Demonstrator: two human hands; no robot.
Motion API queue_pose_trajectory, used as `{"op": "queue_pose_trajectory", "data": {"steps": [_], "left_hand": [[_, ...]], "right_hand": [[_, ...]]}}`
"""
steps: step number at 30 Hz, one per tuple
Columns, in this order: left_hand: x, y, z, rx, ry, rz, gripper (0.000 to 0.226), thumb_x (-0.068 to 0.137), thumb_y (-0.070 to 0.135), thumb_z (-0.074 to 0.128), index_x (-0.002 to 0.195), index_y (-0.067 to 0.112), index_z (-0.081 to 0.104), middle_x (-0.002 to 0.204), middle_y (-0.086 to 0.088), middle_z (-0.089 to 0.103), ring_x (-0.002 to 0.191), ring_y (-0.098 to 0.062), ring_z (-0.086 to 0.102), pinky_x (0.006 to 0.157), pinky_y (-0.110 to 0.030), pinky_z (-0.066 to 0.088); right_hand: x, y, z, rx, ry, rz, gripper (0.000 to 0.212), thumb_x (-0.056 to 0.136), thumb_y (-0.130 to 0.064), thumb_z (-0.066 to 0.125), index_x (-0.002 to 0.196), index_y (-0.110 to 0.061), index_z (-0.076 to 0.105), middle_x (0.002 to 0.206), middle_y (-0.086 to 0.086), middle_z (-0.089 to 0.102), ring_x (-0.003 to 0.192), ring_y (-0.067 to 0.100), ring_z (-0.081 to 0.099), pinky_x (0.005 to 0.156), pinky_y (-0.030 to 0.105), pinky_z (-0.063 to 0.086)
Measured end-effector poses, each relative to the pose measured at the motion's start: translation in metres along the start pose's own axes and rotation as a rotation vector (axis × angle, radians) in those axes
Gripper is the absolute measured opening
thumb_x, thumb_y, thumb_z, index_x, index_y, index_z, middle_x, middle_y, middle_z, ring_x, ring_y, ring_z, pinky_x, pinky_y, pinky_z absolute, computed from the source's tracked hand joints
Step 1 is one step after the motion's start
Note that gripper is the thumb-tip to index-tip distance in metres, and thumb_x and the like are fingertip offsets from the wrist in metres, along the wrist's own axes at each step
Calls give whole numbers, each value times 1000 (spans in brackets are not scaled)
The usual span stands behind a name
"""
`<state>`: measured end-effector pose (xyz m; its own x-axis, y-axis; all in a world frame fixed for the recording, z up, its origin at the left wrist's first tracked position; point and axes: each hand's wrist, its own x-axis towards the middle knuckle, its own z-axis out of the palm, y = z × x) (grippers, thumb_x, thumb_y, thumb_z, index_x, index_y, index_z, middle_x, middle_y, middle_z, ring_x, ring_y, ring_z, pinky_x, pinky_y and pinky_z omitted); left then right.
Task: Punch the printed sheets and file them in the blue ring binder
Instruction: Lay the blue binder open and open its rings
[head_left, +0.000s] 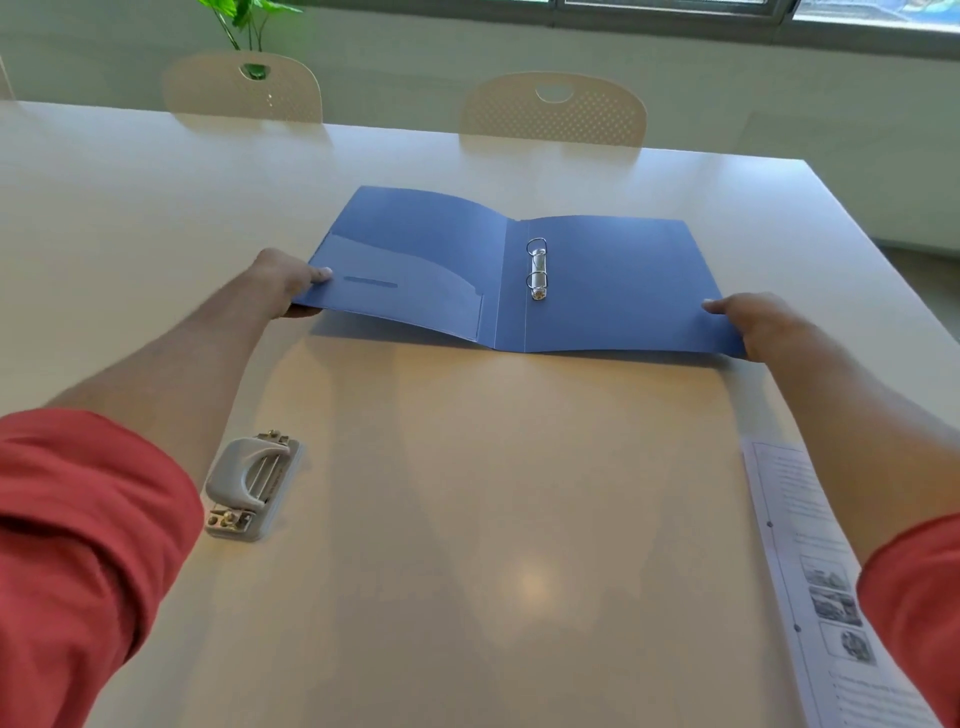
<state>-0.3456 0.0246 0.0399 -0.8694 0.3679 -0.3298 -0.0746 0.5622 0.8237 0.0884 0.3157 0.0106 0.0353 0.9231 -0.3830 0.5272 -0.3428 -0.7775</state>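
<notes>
Both grips hold open blue binder (597, 291), rings (537, 267) empty

The binder (519, 270) lies open on the table (467, 519), its rings (537, 267) just right of its spine. The left hand (283, 283) pinches the binder's left edge, the right hand (756, 322) its right edge. Nearer than the binder, the hole punch (252, 486) sits to its left and the printed sheets (821, 587) to its right; two chairs (553, 109) stand behind it.

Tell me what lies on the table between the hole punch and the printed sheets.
Nothing: in the head view, bare table runs from the hole punch to the printed sheets.
</notes>
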Motion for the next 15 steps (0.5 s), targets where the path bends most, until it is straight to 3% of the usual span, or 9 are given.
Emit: {"op": "queue_pose_trajectory", "data": {"steps": [2, 4, 7, 10, 13, 15], "left_hand": [[2, -4, -2, -73, -35, 22, 16, 83, 12, 73, 85, 12, 57, 106, -11, 56, 89, -26, 57, 43, -32, 54], [1, -5, -2, -156, -41, 68, 19, 86, 8, 68, 75, 18, 56, 105, -9, 60, 85, -23, 58, 47, -30, 52], [-10, 1, -1, -254, -13, 147, 22, 88, 5, 65, 74, 21, 57, 101, -9, 62, 78, -21, 60, 54, -29, 48], [-24, 8, -4, -291, 6, 217, 22, 89, 4, 64, 76, 21, 59, 101, -8, 62, 78, -21, 59, 53, -28, 48], [-40, 13, -9, -309, 32, 272, 10, 89, 3, 63, 93, 12, 65, 101, -8, 62, 85, -24, 58, 53, -27, 48], [-52, 12, -17, -315, 45, 293, 22, 89, 3, 63, 110, 7, 65, 102, -9, 62, 86, -25, 58, 55, -27, 49]], "right_hand": [[4, 2, 1, 49, 10, -2, 49, 84, -22, 74, 125, -3, 55, 121, 8, 56, 104, 29, 56, 87, 42, 50], [4, 3, 1, 128, 16, -13, 42, 83, -16, 74, 120, -2, 60, 120, 11, 63, 104, 30, 62, 89, 44, 53], [-2, 1, -2, 213, 39, -77, 27, 82, -11, 73, 107, -4, 65, 114, 13, 67, 103, 32, 65, 92, 47, 54], [-17, -1, -6, 258, 57, -153, 25, 83, -11, 73, 107, -6, 67, 109, 13, 67, 101, 31, 65, 89, 42, 54], [-36, 1, -14, 282, 64, -200, 25, 84, -11, 72, 108, -6, 67, 107, 14, 67, 91, 29, 64, 81, 37, 53], [-51, 6, -21, 296, 57, -209, 19, 85, -11, 70, 103, -8, 67, 104, 14, 67, 90, 30, 65, 82, 40, 55]]}}
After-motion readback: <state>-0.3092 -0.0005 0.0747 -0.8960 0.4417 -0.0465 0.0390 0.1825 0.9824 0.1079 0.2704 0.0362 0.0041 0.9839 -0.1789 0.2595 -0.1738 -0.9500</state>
